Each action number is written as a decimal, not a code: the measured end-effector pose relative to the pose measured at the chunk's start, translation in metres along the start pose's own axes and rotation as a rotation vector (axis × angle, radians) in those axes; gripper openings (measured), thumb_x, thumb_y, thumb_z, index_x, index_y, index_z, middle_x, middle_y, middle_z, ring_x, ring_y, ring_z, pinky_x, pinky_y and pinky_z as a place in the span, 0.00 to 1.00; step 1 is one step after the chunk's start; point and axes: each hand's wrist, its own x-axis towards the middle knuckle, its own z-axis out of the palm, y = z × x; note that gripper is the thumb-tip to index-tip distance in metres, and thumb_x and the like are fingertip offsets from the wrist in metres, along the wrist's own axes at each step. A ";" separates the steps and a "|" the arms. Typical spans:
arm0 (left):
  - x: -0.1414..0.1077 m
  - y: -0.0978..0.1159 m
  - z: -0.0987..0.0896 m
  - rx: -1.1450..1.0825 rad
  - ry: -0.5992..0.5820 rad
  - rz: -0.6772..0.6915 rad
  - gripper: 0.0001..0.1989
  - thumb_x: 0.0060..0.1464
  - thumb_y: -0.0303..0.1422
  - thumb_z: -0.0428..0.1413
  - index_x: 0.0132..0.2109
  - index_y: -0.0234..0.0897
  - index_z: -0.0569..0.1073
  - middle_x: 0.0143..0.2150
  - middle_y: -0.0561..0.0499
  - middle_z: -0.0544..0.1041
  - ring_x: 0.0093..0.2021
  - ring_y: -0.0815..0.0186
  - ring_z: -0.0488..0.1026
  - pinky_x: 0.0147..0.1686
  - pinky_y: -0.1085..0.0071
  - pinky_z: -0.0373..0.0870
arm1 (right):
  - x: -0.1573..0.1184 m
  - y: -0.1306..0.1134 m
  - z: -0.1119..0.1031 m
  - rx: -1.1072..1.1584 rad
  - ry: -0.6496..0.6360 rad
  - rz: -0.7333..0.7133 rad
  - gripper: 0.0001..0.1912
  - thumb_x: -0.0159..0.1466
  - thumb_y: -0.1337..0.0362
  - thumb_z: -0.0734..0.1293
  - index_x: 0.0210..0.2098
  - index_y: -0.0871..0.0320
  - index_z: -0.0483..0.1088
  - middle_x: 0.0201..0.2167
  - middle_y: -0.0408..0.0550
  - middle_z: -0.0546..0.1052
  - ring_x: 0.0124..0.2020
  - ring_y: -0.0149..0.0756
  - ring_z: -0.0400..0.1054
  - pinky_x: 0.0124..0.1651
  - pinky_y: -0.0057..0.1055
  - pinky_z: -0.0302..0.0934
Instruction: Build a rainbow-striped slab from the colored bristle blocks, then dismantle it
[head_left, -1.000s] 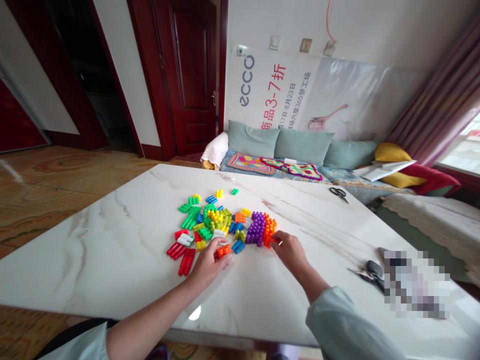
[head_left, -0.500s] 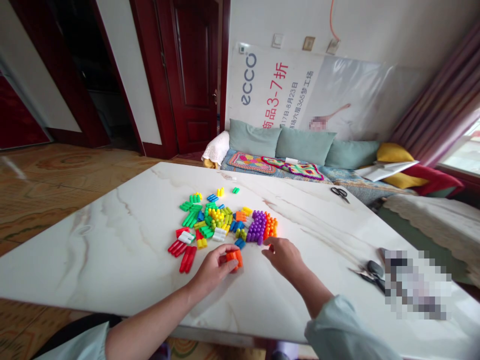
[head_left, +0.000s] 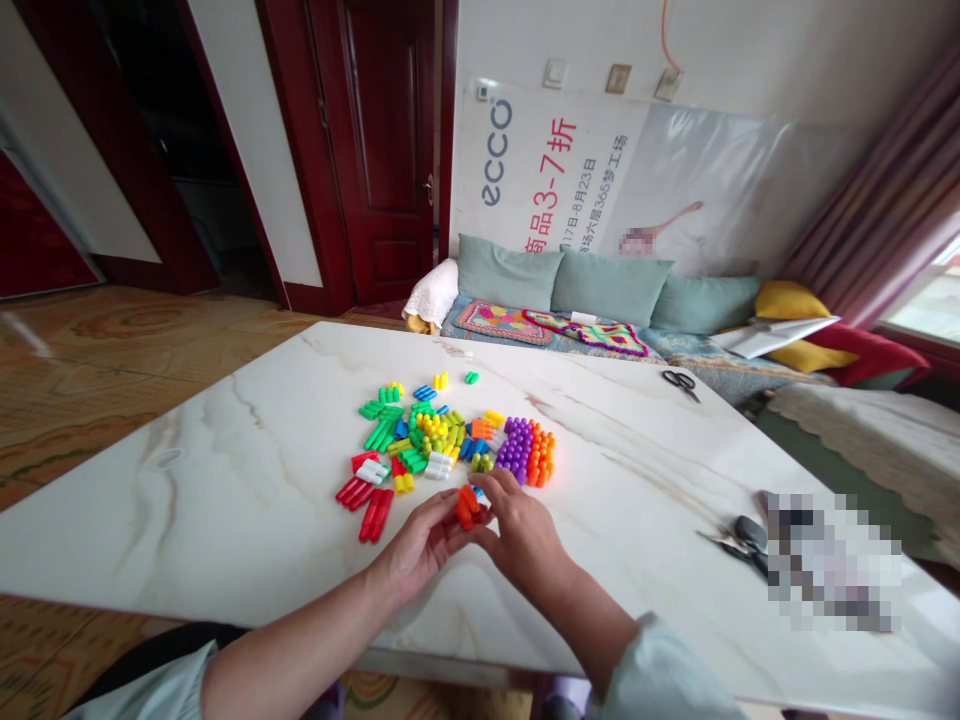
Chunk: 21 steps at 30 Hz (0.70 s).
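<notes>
Near the table's front edge, my left hand (head_left: 424,545) has its fingers around orange plastic pieces (head_left: 467,506). My right hand (head_left: 517,515) meets it from the right, its bent fingers at the top and right side of the orange pieces; its fingertips are partly hidden. Just behind the hands stand purple pieces (head_left: 514,448) in a block, with an orange group (head_left: 541,453) against their right side. Left of these lies a loose pile of green pieces (head_left: 382,428), yellow pieces (head_left: 433,432), white pieces (head_left: 439,466) and red pieces (head_left: 375,515).
The white marbled table (head_left: 247,480) spans the view. Black scissors (head_left: 680,383) lie at the back right, and a second black-handled pair (head_left: 746,547) lies at the right beside a blurred-out object (head_left: 832,565). A sofa with green cushions (head_left: 615,285) stands beyond.
My right hand has moved left from beside the purple and orange blocks to my left hand. The orange pieces in my left hand have turned and shifted slightly up.
</notes>
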 end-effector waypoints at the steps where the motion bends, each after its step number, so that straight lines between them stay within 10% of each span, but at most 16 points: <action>1: 0.000 -0.001 0.000 -0.004 0.007 0.000 0.06 0.56 0.31 0.58 0.40 0.34 0.73 0.39 0.48 0.79 0.40 0.65 0.78 0.41 0.70 0.76 | -0.001 -0.002 -0.001 -0.028 -0.010 -0.017 0.21 0.59 0.66 0.67 0.52 0.52 0.67 0.49 0.48 0.72 0.42 0.35 0.71 0.41 0.27 0.60; 6: -0.005 -0.003 0.003 0.153 -0.020 -0.016 0.12 0.56 0.40 0.58 0.37 0.34 0.73 0.30 0.51 0.78 0.30 0.66 0.77 0.32 0.70 0.76 | -0.002 -0.007 -0.005 -0.081 -0.029 -0.019 0.08 0.62 0.66 0.64 0.39 0.54 0.74 0.37 0.44 0.74 0.35 0.31 0.69 0.36 0.24 0.58; 12: -0.005 -0.001 0.005 0.362 -0.054 0.037 0.20 0.55 0.46 0.57 0.44 0.33 0.75 0.42 0.42 0.79 0.39 0.59 0.79 0.37 0.66 0.75 | 0.002 0.003 -0.012 0.004 0.035 0.000 0.07 0.61 0.68 0.64 0.35 0.56 0.75 0.35 0.45 0.75 0.34 0.30 0.68 0.36 0.23 0.58; 21: -0.002 0.007 0.001 0.369 0.008 0.025 0.26 0.51 0.34 0.63 0.57 0.37 0.70 0.54 0.40 0.74 0.53 0.55 0.73 0.52 0.61 0.70 | 0.001 0.078 -0.045 -0.147 0.045 0.369 0.07 0.54 0.71 0.66 0.29 0.57 0.75 0.28 0.45 0.77 0.30 0.33 0.68 0.32 0.26 0.55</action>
